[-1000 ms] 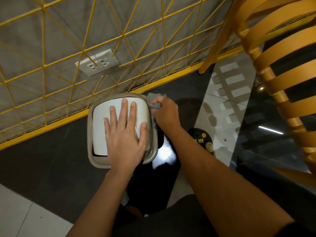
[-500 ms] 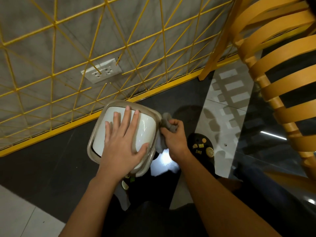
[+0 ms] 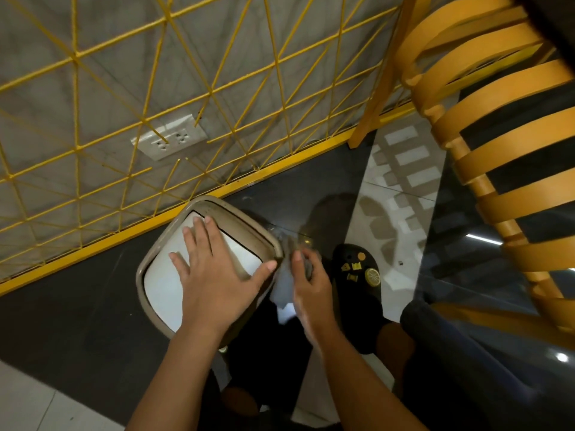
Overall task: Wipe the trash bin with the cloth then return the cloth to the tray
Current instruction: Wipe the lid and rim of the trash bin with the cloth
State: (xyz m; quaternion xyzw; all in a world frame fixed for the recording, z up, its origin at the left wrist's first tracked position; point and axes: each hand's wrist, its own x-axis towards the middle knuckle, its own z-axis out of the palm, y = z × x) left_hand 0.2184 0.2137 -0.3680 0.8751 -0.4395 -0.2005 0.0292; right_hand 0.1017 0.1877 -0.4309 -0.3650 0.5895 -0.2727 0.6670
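The trash bin point(image 3: 161, 284) stands on the dark floor below me, with a beige rim and a white swing lid, seen from above and turned at an angle. My left hand point(image 3: 214, 275) lies flat on the lid with fingers spread, holding nothing. My right hand point(image 3: 308, 281) grips the grey cloth point(image 3: 284, 287) against the bin's right side, just below the rim; the cloth is blurred by motion. No tray is in view.
A yellow wire lattice point(image 3: 186, 98) covers the grey wall behind the bin, with a white socket plate point(image 3: 169, 140). Orange curved slats point(image 3: 504, 144) rise at the right. A black shoe with yellow charms point(image 3: 357, 269) stands right of the cloth.
The right hand with the cloth has slid from the bin's far right corner down along its right side. The bin has turned clockwise under my left hand.
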